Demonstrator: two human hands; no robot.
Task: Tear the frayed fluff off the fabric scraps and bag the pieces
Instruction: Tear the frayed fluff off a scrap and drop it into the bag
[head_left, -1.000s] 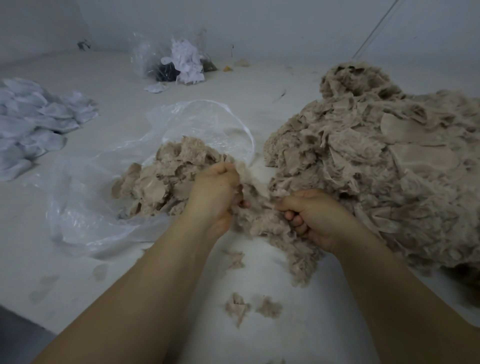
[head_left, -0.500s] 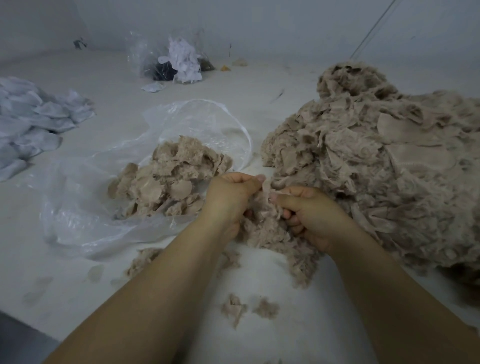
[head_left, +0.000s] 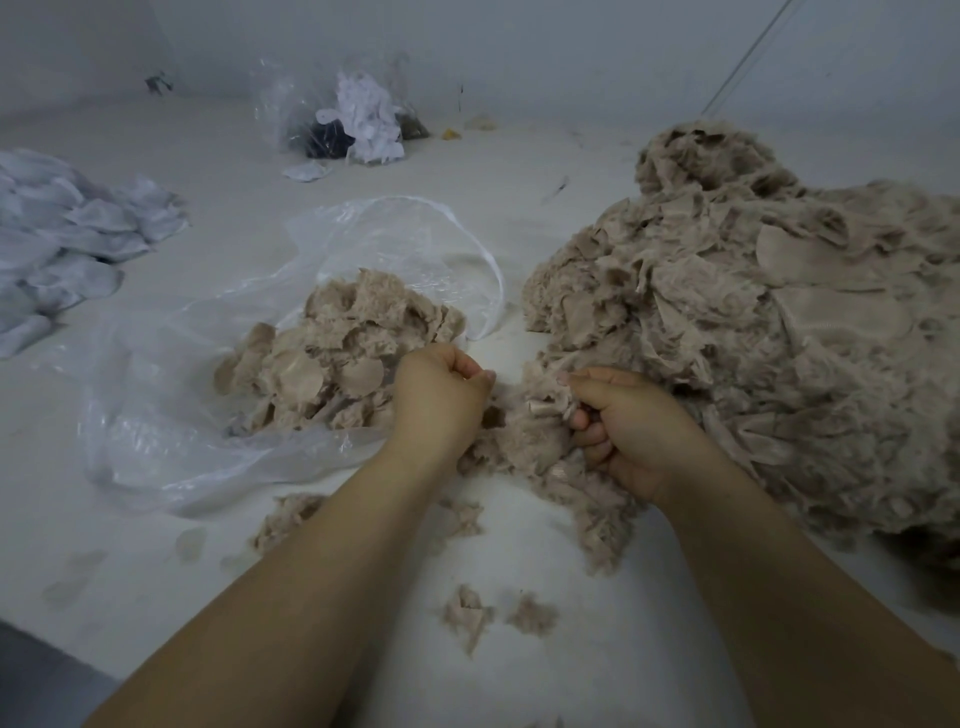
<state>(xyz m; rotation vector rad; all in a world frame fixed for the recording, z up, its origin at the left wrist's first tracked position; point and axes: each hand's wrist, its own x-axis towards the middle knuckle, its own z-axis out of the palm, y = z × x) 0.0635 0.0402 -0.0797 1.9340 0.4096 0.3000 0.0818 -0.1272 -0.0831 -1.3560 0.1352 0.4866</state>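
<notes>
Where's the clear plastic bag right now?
The clear plastic bag lies open on the left of the head view, holding beige scraps, just beyond the left hand.

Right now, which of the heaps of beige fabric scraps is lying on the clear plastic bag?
The smaller beige heap left of the left hand: it rests on the clear plastic bag. The far larger beige pile on the right lies straight on the white table.

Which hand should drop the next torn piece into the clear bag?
Left, probably. The left hand sits right beside the clear plastic bag mouth and its beige pieces, while the right hand grips the fluffy scrap by the big pile.
</notes>
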